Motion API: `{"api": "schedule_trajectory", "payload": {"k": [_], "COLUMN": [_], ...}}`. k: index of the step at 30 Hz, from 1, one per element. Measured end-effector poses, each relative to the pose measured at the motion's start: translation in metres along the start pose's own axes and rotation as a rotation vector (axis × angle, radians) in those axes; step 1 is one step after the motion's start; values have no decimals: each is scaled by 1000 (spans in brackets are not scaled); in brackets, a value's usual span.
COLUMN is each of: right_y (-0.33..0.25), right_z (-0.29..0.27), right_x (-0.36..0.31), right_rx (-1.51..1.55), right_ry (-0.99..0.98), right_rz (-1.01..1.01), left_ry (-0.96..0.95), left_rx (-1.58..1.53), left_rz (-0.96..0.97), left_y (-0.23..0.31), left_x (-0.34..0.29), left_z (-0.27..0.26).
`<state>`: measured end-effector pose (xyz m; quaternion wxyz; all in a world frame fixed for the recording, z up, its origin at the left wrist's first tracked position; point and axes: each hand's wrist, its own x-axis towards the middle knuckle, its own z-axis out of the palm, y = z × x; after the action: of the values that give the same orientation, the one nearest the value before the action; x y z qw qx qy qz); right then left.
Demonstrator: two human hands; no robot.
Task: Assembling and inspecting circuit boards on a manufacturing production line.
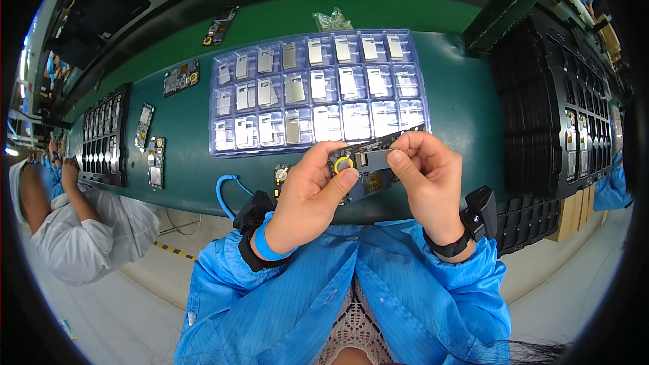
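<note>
Above the table's near edge I hold a dark circuit board (378, 182) with a round yellow-rimmed part at its left end. My left hand (304, 186) is closed round that end, thumb on the front by the yellow ring. A grey rectangular metal cover (376, 160) lies against the face of the board. With thumb and forefinger, my right hand (429, 176) pinches the cover's right end at the board's upper edge. Whether the cover is seated cannot be made out. Just beyond both hands, a clear plastic tray (318, 147) carries similar metal covers in its compartments.
Several loose circuit boards (181, 77) lie left of the tray. Behind it is a crumpled clear bag (332, 20). Black trays (534, 108) are stacked at right, beside a green post (510, 3). Another black tray (124, 142) and a co-worker (88, 230) are at left.
</note>
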<state>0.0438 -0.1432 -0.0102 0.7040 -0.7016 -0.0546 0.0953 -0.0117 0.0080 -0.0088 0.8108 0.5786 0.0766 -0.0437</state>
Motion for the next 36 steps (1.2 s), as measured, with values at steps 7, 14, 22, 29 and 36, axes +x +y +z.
{"api": "schedule_trajectory", "payload": {"k": [7, 14, 22, 29, 36], "right_y": [3, -12, -13, -17, -18], "right_z": [3, 5, 7, 7, 2], "right_x": [-1, -3, -5, -6, -3], "right_rx": [-12, -299, -307, -380, -497], "right_ry": [64, 106, 161, 186, 183], "right_rz": [-68, -186, -289, -326, -418], "left_ry": [21, 67, 140, 151, 154], "left_rx": [18, 137, 177, 174, 172], "left_rz": [3, 64, 199, 203, 186], "left_y": [1, -1, -6, -5, -3], "left_x": [2, 0, -2, -1, -2], "left_z": [3, 6, 9, 11, 11]}}
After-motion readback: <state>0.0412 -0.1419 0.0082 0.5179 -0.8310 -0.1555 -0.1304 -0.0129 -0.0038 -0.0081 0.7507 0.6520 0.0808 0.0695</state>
